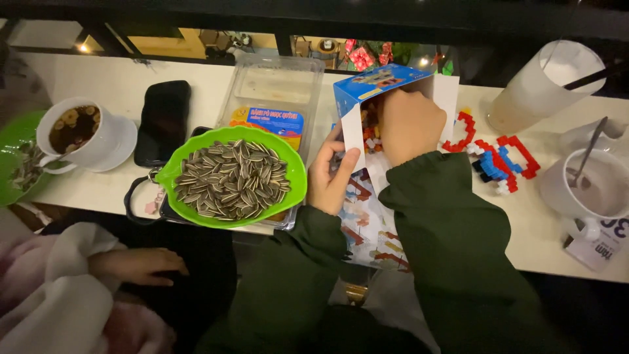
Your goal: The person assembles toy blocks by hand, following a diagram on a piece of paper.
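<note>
Your left hand is pinching the near flap of the blue and white cardboard box, which stands open just beyond the near table edge, right of the green bowl of sunflower seeds. Your right hand is sunk into the box mouth among the small plastic building bricks; its fingers are hidden inside, so you cannot tell whether they are clenched on a brick or loose. Judge the box as light and thin-walled: it will buckle if squeezed mid-panel, so hold it at a folded corner or edge, as your left thumb does now. The bricks look hard, tiny and smooth (likely to skitter off the table), best taken between fingertips, one or two at a time. A half-built red, blue and white brick model lies to the right of the box, touching nothing else; it probably snaps apart under pressure, so lift it from beneath. A printed instruction sheet hangs over the near edge under your wrists. Another person's hand rests at near left.
</note>
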